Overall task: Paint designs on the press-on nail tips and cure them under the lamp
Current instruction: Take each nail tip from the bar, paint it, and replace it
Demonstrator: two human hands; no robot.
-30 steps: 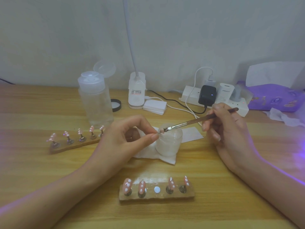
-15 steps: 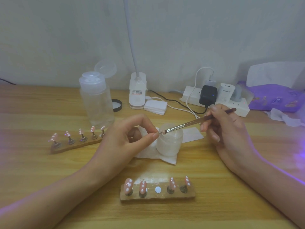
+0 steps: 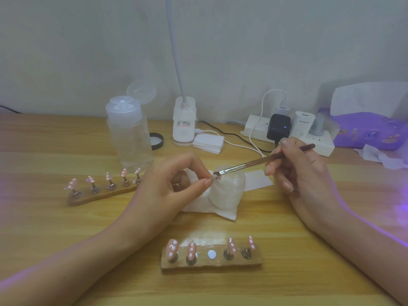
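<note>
Painting looks in progress: left hand (image 3: 167, 191) pinches a nail tip (image 3: 214, 178), right hand (image 3: 309, 180) grips the brush (image 3: 254, 162) on it; next needs a steady stroke.

jar (image 3: 227, 191) on tissue (image 3: 198, 206) centre | near holder (image 3: 212, 259) before it | far holder (image 3: 99, 193) left | bottle (image 3: 130, 138) behind

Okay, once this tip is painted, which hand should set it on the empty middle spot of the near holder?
Left, probably. The left hand pinches the nail tip, and the near holder with its empty white spot lies just nearer the person. The right hand grips the brush.
</note>
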